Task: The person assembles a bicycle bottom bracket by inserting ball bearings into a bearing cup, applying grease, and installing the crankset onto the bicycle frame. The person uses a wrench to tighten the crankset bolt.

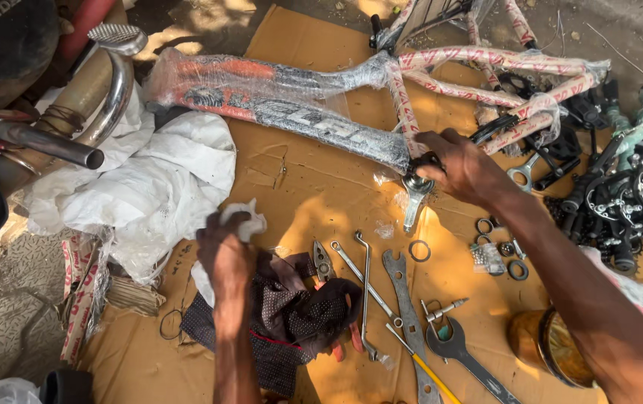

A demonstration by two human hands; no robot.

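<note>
Cardboard point(321, 187) is lying flat on the ground under us, catching sun and shade. We are closing our left hand point(225, 254) around a crumpled white rag point(250, 221), holding it just above a dark dotted cloth point(291, 314) at about 6 o'clock. We are gripping with our right hand point(465, 168) at the bottom joint of a plastic-wrapped bike frame point(314, 105), where a silver crank arm point(413, 202) is hanging down; the frame is stretching from 10 o'clock toward 2 o'clock. Wrenches point(411, 322) and pliers point(323, 262) are lying at 5 o'clock beside the cloth, with rings point(420, 251) and small bearings near them. A brass-coloured tin point(546, 346) is sitting at 4 o'clock. White sacking point(149, 187) is bunching at 9 o'clock, and dark bike parts point(620, 202) are piling at 3 o'clock.
</note>
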